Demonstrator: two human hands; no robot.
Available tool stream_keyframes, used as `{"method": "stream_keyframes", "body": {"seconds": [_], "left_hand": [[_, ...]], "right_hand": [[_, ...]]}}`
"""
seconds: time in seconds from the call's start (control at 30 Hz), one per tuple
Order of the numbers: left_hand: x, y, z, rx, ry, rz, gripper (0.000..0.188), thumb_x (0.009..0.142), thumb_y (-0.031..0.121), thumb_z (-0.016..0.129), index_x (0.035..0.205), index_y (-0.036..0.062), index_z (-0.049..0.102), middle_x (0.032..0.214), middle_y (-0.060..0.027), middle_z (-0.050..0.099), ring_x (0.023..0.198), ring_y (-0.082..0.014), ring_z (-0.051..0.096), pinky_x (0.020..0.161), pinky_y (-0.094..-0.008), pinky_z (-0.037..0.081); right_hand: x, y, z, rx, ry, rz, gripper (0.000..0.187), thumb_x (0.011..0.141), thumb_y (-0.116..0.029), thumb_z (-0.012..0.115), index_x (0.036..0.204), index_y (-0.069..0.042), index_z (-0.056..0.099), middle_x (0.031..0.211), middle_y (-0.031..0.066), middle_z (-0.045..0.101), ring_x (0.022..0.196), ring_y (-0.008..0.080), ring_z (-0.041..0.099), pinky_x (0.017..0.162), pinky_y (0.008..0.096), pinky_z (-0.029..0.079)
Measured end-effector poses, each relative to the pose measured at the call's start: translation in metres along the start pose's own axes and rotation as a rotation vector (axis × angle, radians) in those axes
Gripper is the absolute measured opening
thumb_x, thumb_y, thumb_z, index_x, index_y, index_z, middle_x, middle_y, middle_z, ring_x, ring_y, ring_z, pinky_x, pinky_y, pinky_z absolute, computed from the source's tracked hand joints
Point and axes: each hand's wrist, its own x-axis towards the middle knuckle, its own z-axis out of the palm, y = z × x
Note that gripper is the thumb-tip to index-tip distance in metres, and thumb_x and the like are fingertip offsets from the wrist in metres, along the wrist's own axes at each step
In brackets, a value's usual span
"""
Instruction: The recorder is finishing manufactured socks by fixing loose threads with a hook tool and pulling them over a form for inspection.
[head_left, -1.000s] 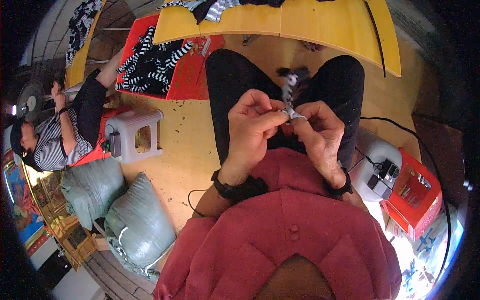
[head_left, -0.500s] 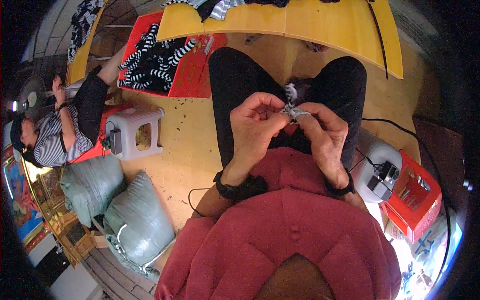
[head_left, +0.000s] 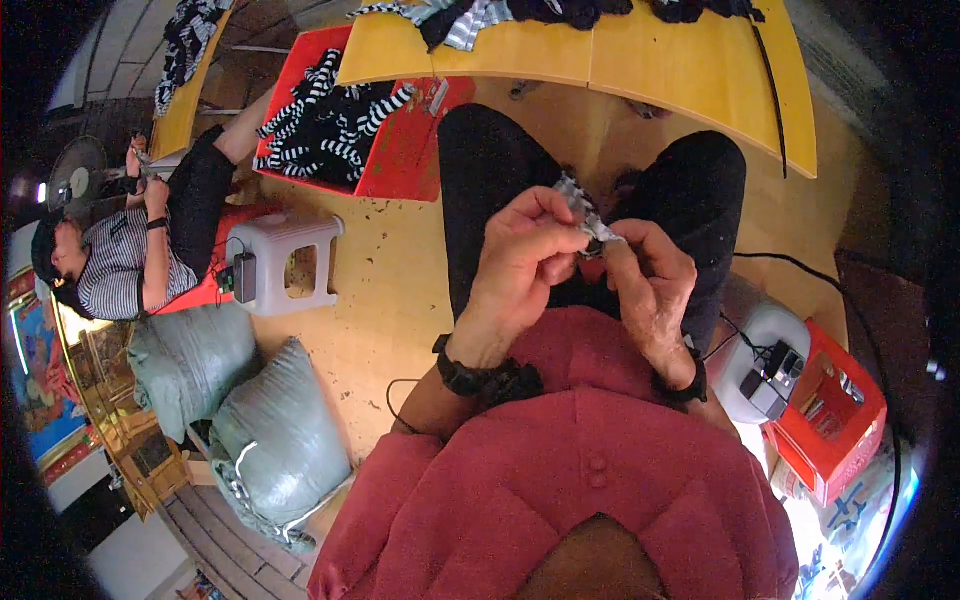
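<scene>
Yellow worktop (head_left: 690, 60) up ahead, and now the left hand (head_left: 520, 262) and right hand (head_left: 652, 285), close together, both pinched the striped cloth (head_left: 581, 204) between them, its length slanting forward-left from the right hand's grip!

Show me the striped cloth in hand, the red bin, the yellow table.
Striped cloth (head_left: 581, 204), head view: its upper part.
Red bin (head_left: 405, 153), head view: a side wall.
Yellow table (head_left: 685, 78), head view: bare top.
</scene>
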Motion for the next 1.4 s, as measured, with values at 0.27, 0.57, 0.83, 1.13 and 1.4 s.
{"method": "stream_keyframes", "body": {"seconds": [0.27,0.57,0.83,1.13,1.4], "left_hand": [[0.002,-0.01,-0.003,0.192,0.011,0.172,0.02,0.07,-0.005,0.064,0.084,0.0038,0.054,0.07,-0.0017,0.056,0.051,-0.0051,0.046,0.044,-0.0183,0.033],[0.005,-0.014,0.0,0.318,0.123,0.22,0.011,0.075,0.001,0.064,0.085,0.0022,0.061,0.072,-0.0021,0.06,0.054,-0.0064,0.051,0.044,-0.018,0.036],[0.011,-0.012,-0.005,0.077,0.149,0.102,0.015,0.072,-0.005,0.063,0.083,0.0023,0.056,0.066,-0.0031,0.057,0.044,-0.005,0.045,0.037,-0.0186,0.029],[0.011,-0.01,-0.02,-0.178,-0.269,-0.076,0.021,0.074,0.0,0.059,0.091,0.0047,0.05,0.072,-0.0034,0.052,0.043,-0.0064,0.037,0.037,-0.0195,0.028],[0.004,-0.001,-0.007,-0.005,-0.22,-0.02,0.031,0.071,-0.002,0.064,0.097,0.0049,0.049,0.075,-0.0025,0.053,0.052,-0.0072,0.046,0.039,-0.0189,0.033]], "right_hand": [[0.01,-0.009,0.003,0.153,-0.013,0.118,0.009,0.083,-0.005,0.057,0.087,0.0,0.063,0.068,0.0032,0.059,0.06,0.0073,0.052,0.055,0.022,0.044],[0.011,0.0,0.01,-0.043,0.112,-0.351,0.009,0.081,0.002,0.059,0.088,-0.002,0.064,0.076,0.0024,0.063,0.066,0.0042,0.055,0.055,0.0187,0.044],[0.004,0.003,0.007,0.288,0.019,0.13,0.007,0.083,-0.003,0.057,0.088,-0.001,0.062,0.068,-0.0017,0.058,0.055,0.0035,0.047,0.048,0.0177,0.038],[0.007,0.004,0.005,0.395,0.059,0.081,0.008,0.082,-0.002,0.057,0.088,0.0,0.062,0.068,-0.0005,0.058,0.055,0.0036,0.047,0.048,0.0171,0.037],[0.008,0.0,-0.003,0.387,-0.021,-0.023,0.009,0.081,0.003,0.058,0.089,0.0,0.061,0.078,0.0025,0.059,0.064,0.0055,0.051,0.055,0.0185,0.041]]}}
